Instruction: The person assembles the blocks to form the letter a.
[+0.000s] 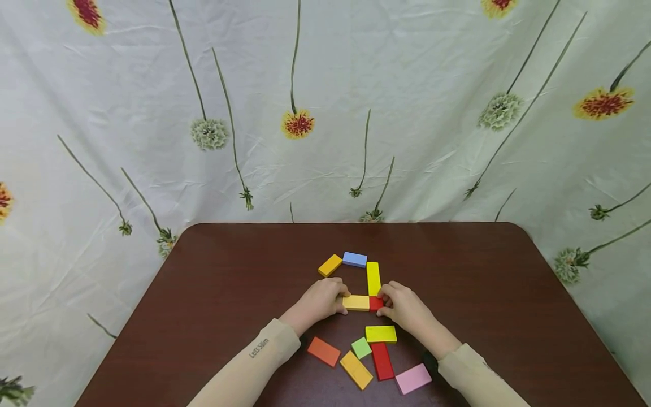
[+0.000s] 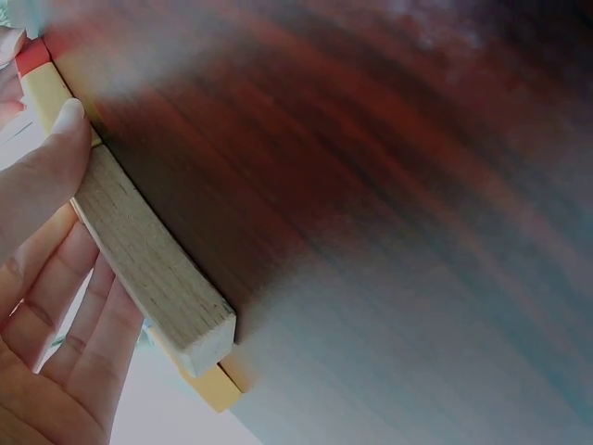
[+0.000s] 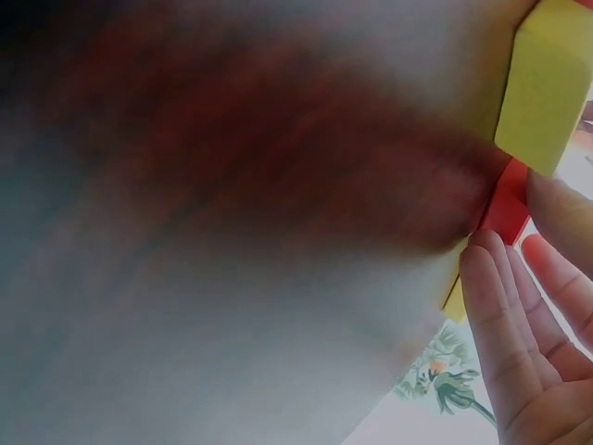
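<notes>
Near the middle of the table, my left hand (image 1: 320, 299) grips the left end of a pale yellow block (image 1: 356, 303), thumb on the near side. A plain wood-coloured block (image 2: 157, 255) adjoins it under that hand in the left wrist view; the head view hides it. My right hand (image 1: 407, 308) pinches a small red block (image 1: 376, 303) that touches the pale yellow block's right end. From the red block an upright yellow block (image 1: 373, 278) runs toward the back. It meets a blue block (image 1: 354, 259), which touches an orange-yellow block (image 1: 330, 265).
Nearer me lie a yellow block (image 1: 381, 334), a long red block (image 1: 382, 362), a green block (image 1: 361, 347), an amber block (image 1: 356, 370), an orange block (image 1: 324, 351) and a pink block (image 1: 413, 379). A flowered cloth (image 1: 330, 68) hangs behind the dark brown table (image 1: 229, 265).
</notes>
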`<control>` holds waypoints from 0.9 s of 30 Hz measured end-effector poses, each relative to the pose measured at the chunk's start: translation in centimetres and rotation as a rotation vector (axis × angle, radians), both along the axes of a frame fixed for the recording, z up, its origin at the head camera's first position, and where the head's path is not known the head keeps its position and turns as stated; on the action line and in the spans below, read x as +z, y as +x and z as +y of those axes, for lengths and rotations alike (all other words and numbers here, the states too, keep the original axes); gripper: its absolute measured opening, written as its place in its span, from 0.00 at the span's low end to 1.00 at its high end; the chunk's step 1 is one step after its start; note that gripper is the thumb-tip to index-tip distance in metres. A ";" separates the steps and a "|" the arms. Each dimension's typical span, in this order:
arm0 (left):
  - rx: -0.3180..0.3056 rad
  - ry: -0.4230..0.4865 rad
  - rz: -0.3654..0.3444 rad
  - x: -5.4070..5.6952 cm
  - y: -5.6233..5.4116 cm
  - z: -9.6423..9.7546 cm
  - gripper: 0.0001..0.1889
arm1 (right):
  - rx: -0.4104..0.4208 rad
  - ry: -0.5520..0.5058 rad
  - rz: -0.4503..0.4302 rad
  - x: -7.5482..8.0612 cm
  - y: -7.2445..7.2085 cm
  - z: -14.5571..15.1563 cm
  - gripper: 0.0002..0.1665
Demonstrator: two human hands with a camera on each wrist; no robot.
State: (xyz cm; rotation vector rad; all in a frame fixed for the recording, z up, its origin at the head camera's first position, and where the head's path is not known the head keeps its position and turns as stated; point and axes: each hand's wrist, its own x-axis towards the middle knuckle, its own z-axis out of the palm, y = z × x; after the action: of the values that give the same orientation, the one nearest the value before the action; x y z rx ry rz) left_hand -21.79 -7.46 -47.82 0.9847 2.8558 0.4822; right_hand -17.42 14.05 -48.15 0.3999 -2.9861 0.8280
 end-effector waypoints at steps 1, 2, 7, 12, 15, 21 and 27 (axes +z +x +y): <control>0.001 0.001 0.000 0.0 0.0 0.0 0.16 | -0.002 0.004 -0.004 0.0 0.0 0.0 0.17; 0.002 0.001 -0.001 -0.1 0.0 0.0 0.16 | -0.005 0.007 -0.010 0.1 0.0 0.0 0.17; -0.002 0.009 -0.003 -0.3 0.0 -0.1 0.16 | -0.023 0.035 -0.038 0.4 -0.4 0.4 0.23; -0.005 0.011 0.010 -0.4 -0.1 -0.1 0.16 | 0.029 0.053 -0.103 0.5 -1.3 1.1 0.35; -0.003 0.012 0.007 -0.4 -0.1 -0.1 0.16 | 0.051 0.063 -0.173 0.4 -1.7 1.4 0.38; -0.002 0.016 -0.005 -0.4 0.0 -0.1 0.16 | 0.057 0.081 -0.247 0.0 -2.1 1.6 0.38; -0.005 0.021 0.000 -0.3 -0.1 -0.1 0.15 | 0.055 0.082 -0.250 -0.1 -2.1 1.7 0.38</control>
State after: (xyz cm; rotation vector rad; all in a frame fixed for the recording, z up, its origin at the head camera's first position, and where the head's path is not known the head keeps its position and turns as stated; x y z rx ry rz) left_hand -21.87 -7.60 -48.14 0.9955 2.8536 0.5123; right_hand -19.47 15.72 -48.29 0.4110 -3.2619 0.8186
